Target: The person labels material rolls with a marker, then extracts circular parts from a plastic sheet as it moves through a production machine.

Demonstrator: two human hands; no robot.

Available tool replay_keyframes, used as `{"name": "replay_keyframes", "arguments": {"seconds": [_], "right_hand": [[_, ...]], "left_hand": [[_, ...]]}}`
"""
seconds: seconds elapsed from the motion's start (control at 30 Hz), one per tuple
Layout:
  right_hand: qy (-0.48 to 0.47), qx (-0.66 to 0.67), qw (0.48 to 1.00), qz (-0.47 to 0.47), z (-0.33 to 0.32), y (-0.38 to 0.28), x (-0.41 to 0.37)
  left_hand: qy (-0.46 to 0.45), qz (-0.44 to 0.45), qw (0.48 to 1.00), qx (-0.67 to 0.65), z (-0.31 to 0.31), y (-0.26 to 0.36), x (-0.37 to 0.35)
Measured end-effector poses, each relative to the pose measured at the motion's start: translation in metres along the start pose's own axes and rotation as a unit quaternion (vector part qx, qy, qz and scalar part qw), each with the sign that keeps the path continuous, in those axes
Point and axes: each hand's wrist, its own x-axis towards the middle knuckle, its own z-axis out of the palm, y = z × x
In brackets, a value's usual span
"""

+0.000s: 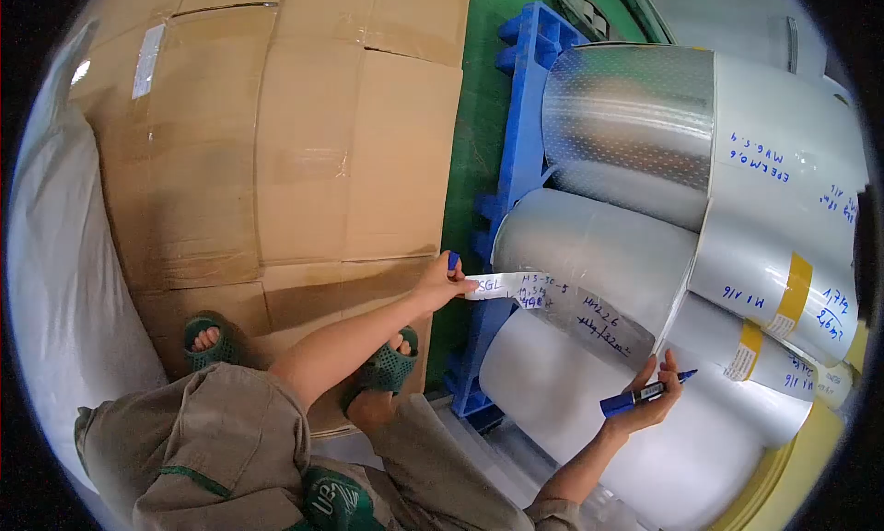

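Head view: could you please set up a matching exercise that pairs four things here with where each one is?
Things:
1. blue marker
2. paper strip
3. blue pallet
4. cardboard

Places:
a. under the sandals
b. held by the right hand
c. under the film rolls
d. held by the left hand

Pairs: 1-b, 2-d, 3-c, 4-a.

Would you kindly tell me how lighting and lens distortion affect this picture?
Head view: strong fisheye bending, black corners; soft glare on the upper foil roll; arm shadow on the cardboard; label at the left hand partly legible; marker in the right hand sharp.
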Motion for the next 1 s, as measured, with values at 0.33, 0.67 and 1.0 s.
{"name": "replay_keyframes", "arguments": {"seconds": [0.33,0.67,1.0], "right_hand": [[-0.007,0.102,0.995,0.009,-0.021,-0.015,-0.014],[-0.160,0.161,0.973,-0.047,0.009,-0.062,0.007],[-0.347,0.250,0.904,-0.016,0.114,-0.094,-0.052]], "left_hand": [[-0.052,-0.026,0.998,-0.040,-0.004,0.018,-0.014],[0.066,0.093,0.980,0.165,0.009,0.001,-0.020],[-0.063,0.385,0.865,0.315,0.071,-0.036,-0.072]]}}
